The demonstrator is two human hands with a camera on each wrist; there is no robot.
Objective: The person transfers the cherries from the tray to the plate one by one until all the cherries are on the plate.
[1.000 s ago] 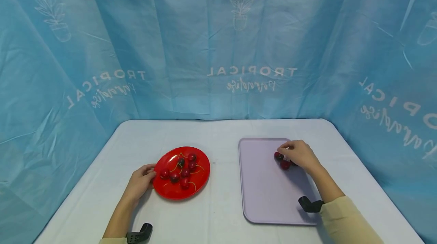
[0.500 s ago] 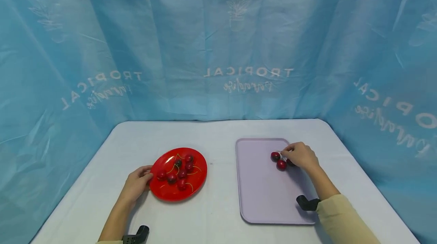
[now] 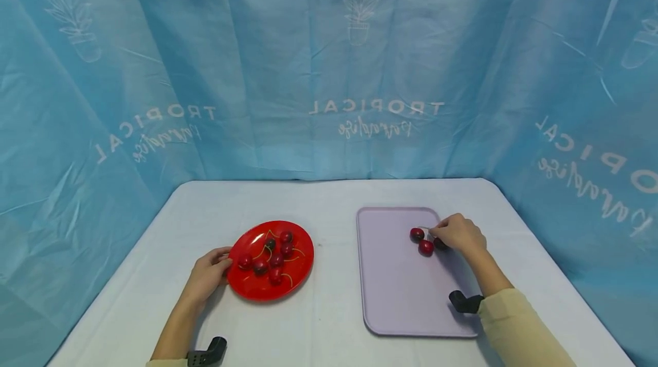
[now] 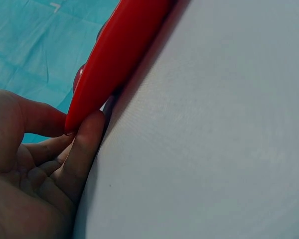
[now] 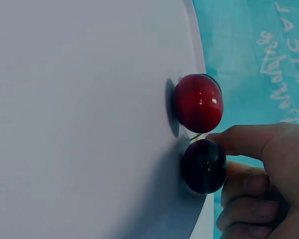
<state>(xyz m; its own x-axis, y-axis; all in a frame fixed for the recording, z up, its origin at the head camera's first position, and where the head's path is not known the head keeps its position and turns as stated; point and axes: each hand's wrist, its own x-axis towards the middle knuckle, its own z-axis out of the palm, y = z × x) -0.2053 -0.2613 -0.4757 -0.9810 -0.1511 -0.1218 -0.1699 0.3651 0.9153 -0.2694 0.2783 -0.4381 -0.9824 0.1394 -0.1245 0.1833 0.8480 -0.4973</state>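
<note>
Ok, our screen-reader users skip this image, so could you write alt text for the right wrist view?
Close-up: the right hand rests beside two cherries on a lilac tray, a finger touching the darker cherry. A brighter red cherry sits next to it, with blue printed cloth behind.

Even soft light, wide-angle edge distortion

The plate [image 3: 271, 261] of cherries [image 3: 272, 253] sits toward the worktop's [image 3: 329, 201] left edge; the tray [image 3: 406, 275] lies right, bearing seemingly three cherries [image 3: 425, 247] near its far edge.
</note>
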